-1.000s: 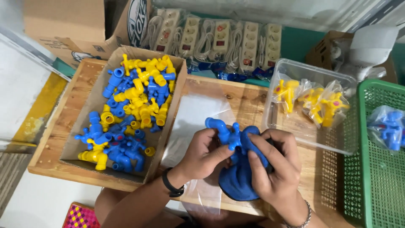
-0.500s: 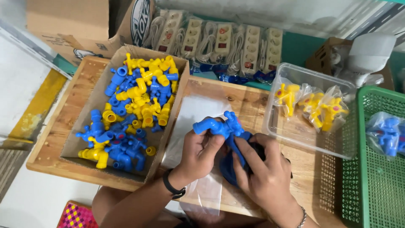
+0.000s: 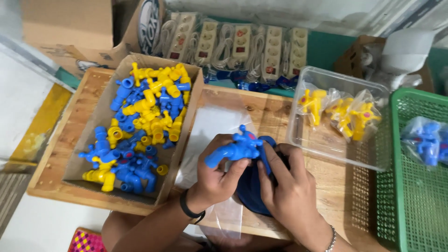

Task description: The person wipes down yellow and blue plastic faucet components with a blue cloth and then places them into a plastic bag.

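Left hand [image 3: 215,173] curled tight round a blue plastic tap [image 3: 234,148], spout end poking out to its left; black band on that wrist. Right hand [image 3: 285,186] fingers bent narrow, fingertips pressing on the tap's far end and on a dark blue round thing [image 3: 249,191] sitting under and between both hands, mostly covered by them, so can't tell what it is. Both hands touching, tap held just above the wooden table [image 3: 233,100]. Clear plastic bags [image 3: 212,126] lie flat under and ahead of the left hand, one edge hanging off the near table edge below the wrists. Left of the left hand, close by: open cardboard box [image 3: 122,70] full of loose blue and yellow taps [image 3: 140,126], its right wall standing between hand and pile. Ahead-right of the right hand, near: clear plastic tub [image 3: 326,149] with bagged yellow taps [image 3: 343,112]. Further right, apart: green mesh basket [image 3: 410,186] holding a bagged blue tap [image 3: 427,140]. Far ahead of both hands, past the table edge: row of white power strips [image 3: 242,46] with coiled cords. Silver bracelet on the right wrist. Nothing sits on the table between the right hand and the tub.
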